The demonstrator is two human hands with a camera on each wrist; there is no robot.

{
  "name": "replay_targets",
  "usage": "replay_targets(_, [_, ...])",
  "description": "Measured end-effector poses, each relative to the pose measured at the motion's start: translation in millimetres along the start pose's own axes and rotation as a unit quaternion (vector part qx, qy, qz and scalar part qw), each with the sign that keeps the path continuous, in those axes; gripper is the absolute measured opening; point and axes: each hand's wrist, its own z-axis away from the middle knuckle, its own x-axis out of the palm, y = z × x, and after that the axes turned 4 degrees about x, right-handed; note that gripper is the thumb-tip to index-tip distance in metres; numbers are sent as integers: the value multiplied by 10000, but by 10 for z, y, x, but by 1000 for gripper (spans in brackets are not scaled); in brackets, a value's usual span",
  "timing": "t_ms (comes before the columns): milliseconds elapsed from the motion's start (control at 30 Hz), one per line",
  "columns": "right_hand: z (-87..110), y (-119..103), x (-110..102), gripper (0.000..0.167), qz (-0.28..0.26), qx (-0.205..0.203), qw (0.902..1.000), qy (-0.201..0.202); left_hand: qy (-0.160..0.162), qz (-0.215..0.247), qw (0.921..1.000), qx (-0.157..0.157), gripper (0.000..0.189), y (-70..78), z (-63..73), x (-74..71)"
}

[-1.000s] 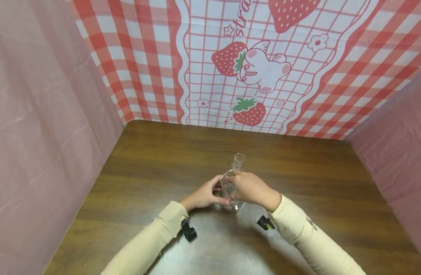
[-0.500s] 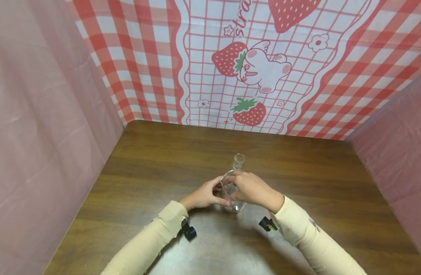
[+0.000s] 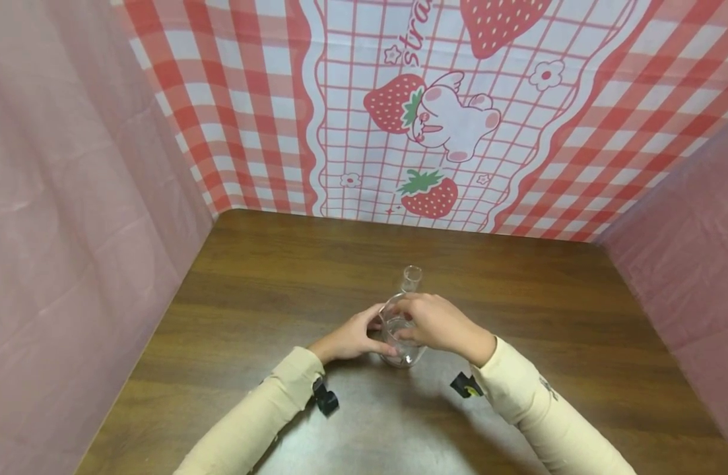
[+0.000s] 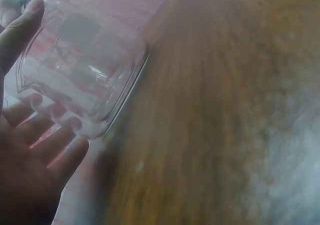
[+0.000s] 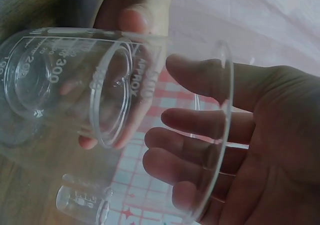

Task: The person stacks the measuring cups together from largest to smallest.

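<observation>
Large glass beaker [image 3: 402, 355] is standing upright on the wooden table [image 3: 268, 284], with a smaller beaker [image 5: 75, 82] sitting inside it. The person's left hand [image 3: 353, 336] is gripping the outer wall, thumb and fingers wrapping opposite sides. The right hand [image 3: 439, 322] is hovering at the mouth, thumb and fingers standing apart, near the inner rim. A tiny beaker [image 3: 412, 279] is standing just beyond.

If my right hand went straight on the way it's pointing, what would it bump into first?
Likely the smaller beaker inside the large beaker. The right hand points into the large one's mouth; how far off the smaller one sits is unclear through glass.
</observation>
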Motion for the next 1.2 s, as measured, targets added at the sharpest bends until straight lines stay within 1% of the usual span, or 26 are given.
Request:
replay_targets(167, [3,22,-44,34,-218,-134,9996,88,-18,-21,10000,51,86,2,7,-12])
replay_targets(367, [8,41,-94,30,-415,-156,9989,155,-70,-19,10000,61,87,-4,1,-38])
replay_targets(467, [5,51,-102,30,-437,-192,9986,205,-73,20,10000,36,86,-13,1,-49])
replay_targets(667, [2,62,-114,29,-431,-254,9983,299,-65,129,9999,83,85,-18,2,-53])
replay_targets(900, [22,67,-107,28,-438,-236,9982,327,-72,227,9997,87,83,-22,0,-37])
replay_targets(1200, [58,81,-90,26,-437,-311,9975,450,-13,302,9993,224,83,-47,1,-3])
